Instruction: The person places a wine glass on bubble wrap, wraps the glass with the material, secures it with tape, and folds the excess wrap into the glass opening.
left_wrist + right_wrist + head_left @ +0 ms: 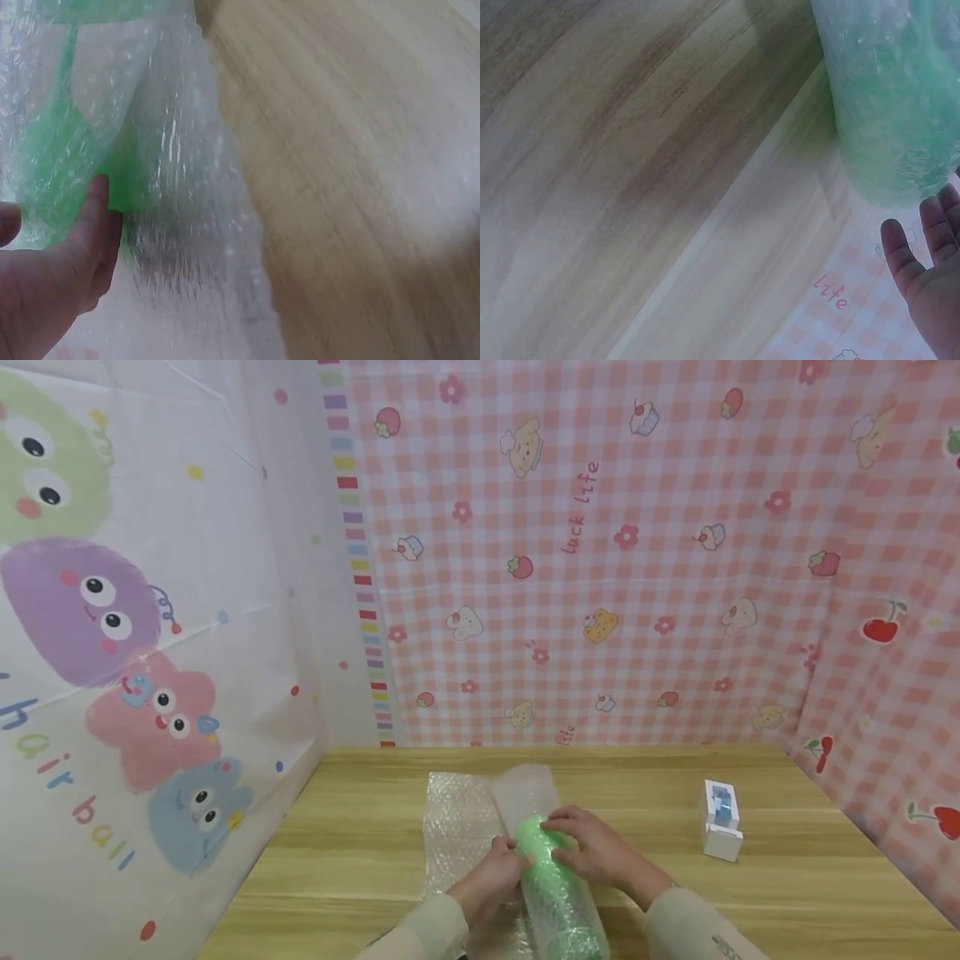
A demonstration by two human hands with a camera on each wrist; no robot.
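A green stemmed glass (pixel 60 142) lies on its side, rolled in clear bubble wrap (pixel 558 906). Its bowl, thin stem and base show through the layers in the left wrist view. My left hand (pixel 495 875) is at the left side of the roll, fingers extended against the wrap near the bowl. From the right, my right hand (pixel 596 847) rests its fingertips on the far end of the roll, with the thumb lower down the side. In the right wrist view, the fingers (pixel 904 259) are spread at the end of the wrapped glass.
A loose flat stretch of bubble wrap (pixel 457 818) lies left of the roll, with another flap (pixel 528 789) beyond its far end. A white tape dispenser (pixel 722 831) with blue parts stands to the right on the wooden table (pixel 322 860). Patterned cloths (pixel 660 585) enclose the table.
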